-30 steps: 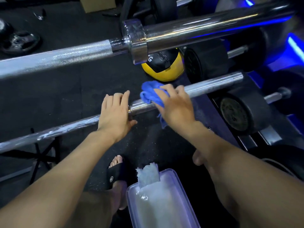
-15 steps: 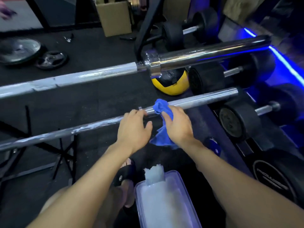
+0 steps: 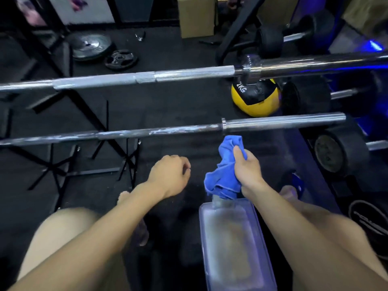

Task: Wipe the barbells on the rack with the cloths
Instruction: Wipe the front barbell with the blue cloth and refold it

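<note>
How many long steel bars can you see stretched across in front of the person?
2. The far barbell runs across the upper part of the view; the near barbell lies lower, just beyond the blue cloth held in the right hand. Others may be out of frame.

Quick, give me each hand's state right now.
Left hand: fingers loosely curled, holds nothing, off the barbell.
Right hand: grips the blue cloth, held short of the barbell.
</note>
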